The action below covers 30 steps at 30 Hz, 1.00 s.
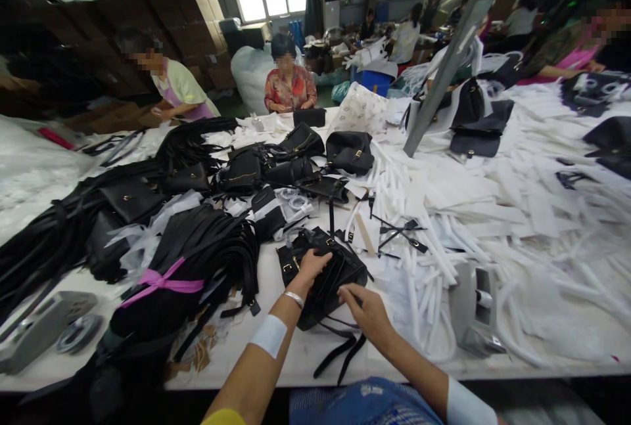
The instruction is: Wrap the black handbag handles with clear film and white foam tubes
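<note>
A black handbag (352, 268) with gold buckles lies in front of me on the table, its dark folds partly hidden by my hands. My left hand (311, 268) reaches onto its middle, thumb and fingers closed on the black material. At the bag's right edge is my right hand (363, 307), fingers curled with the tips together. Whatever those tips hold is too small to make out. Black straps (340, 353) trail from the bag toward the table's front edge.
Left lies a bundle of black straps (197, 247) tied with a pink band (167, 282). Several black bags (350, 151) are piled beyond. White strips and sheets (453, 192) cover the right side, near a grey tape dispenser (474, 307). A slanted metal post (444, 64) rises there. Co-workers (290, 87) sit opposite.
</note>
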### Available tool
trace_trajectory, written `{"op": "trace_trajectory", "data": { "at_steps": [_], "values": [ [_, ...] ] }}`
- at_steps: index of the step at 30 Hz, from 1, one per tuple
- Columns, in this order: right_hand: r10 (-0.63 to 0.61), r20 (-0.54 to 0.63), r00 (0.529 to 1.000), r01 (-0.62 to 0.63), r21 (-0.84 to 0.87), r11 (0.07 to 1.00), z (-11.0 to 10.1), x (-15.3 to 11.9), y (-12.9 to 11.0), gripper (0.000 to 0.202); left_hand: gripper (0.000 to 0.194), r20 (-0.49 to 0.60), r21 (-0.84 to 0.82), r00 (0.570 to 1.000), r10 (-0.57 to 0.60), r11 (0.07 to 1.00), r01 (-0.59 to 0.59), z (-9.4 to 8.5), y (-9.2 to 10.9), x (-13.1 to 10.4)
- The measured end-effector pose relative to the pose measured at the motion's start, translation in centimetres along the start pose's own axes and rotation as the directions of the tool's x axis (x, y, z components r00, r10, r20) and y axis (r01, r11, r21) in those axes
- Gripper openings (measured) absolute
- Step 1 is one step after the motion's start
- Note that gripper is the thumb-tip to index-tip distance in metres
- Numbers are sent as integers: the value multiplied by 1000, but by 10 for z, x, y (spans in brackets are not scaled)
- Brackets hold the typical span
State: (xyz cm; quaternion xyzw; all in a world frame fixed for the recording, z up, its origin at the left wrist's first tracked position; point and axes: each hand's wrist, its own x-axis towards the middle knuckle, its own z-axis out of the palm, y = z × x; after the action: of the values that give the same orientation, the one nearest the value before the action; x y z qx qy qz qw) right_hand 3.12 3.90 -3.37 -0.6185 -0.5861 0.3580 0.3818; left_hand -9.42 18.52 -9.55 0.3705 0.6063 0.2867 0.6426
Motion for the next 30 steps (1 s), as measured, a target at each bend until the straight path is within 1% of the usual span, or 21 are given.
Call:
{"op": "trace_trajectory", "data": {
  "at_steps": [1, 2, 3, 5, 6, 8, 10, 12, 14, 16, 18, 20, 22, 24, 26, 28, 29, 30],
  "values": [
    [17, -123, 992, -17, 6, 1000, 0, 8, 5, 32, 52, 2, -45, 1000, -12, 999, 12, 3, -4, 0],
    [35, -203, 978, -32, 21, 999, 1, 16, 9, 31, 48, 13, -97, 1000, -22, 995, 23, 5, -7, 1],
    [56, -246, 968, -48, 39, 998, 2, 25, 14, 35, 42, 31, -152, 999, -28, 988, 32, 5, -10, 0],
    [107, -258, 960, -101, 36, 994, 6, 42, 21, 47, 31, 70, -259, 997, -27, 965, 44, 1, -14, -2],
    [131, -246, 960, -136, -2, 991, 7, 50, 22, 53, 27, 86, -305, 996, -22, 951, 48, -1, -15, -3],
    [173, -196, 965, -205, -152, 967, 9, 66, 22, 64, 26, 106, -372, 994, -18, 926, 56, -5, -16, -4],
    [223, -143, 964, -260, -339, 904, 9, 80, 18, 70, 30, 115, -412, 993, -14, 909, 60, -5, -15, -5],
    [300, -108, 948, -314, -472, 824, 6, 91, 14, 67, 33, 113, -429, 994, -7, 902, 55, -4, -12, -5],
    [357, -61, 932, -335, -523, 784, 4, 96, 12, 55, 34, 97, -426, 995, 3, 904, 39, -3, -9, -5],
    [356, 28, 934, -292, -512, 808, 2, 95, 11, 40, 35, 68, -406, 998, 7, 914, 21, -2, -6, -7],
    [290, 94, 952, -210, -488, 847, 4, 88, 9, 28, 39, 24, -367, 1000, 4, 930, 5, -1, -5, -10],
    [209, 104, 972, -133, -489, 862, 10, 78, 6, 21, 43, -35, -310, 999, 2, 951, -13, 2, -3, -13],
    [139, 99, 985, -73, -492, 867, 17, 68, 2, 21, 45, -89, -251, 996, 12, 967, -34, 6, 1, -15],
    [58, 123, 991, 1, -433, 901, 25, 59, -3, 26, 44, -118, -210, 993, 31, 976, -55, 9, 7, -16],
    [-51, 133, 990, 86, -274, 958, 32, 49, -9, 35, 42, -115, -187, 993, 39, 980, -60, 8, 15, -20],
    [-128, 120, 984, 129, -1, 992, 39, 41, -15, 41, 43, -89, -171, 995, 33, 984, -48, 3, 21, -29],
    [-126, 124, 984, 104, 170, 980, 42, 37, -19, 39, 43, -72, -164, 997, 28, 986, -40, -2, 24, -36],
    [-92, 150, 984, 35, 344, 938, 44, 33, -23, 36, 43, -56, -157, 998, 22, 987, -30, -7, 26, -45]
  ]
}}
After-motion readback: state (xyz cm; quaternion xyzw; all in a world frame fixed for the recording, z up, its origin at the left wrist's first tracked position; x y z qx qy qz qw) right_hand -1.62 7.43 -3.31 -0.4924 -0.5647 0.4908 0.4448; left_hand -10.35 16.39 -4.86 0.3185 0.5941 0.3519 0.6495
